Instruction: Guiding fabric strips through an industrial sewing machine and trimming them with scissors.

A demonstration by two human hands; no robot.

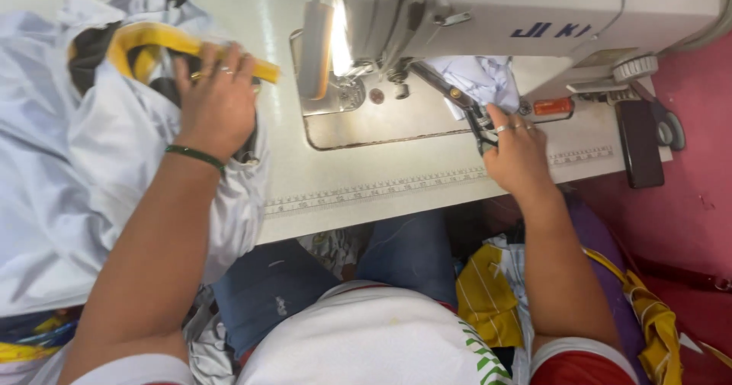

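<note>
While left hand (217,99) presses garment (91,171), right hand (518,152) grips scissors (465,107).

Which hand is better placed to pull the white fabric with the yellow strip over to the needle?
Left, probably. The left hand already rests on the white fabric at the yellow strip. The right hand is busy holding scissors beside the sewing machine.
</note>
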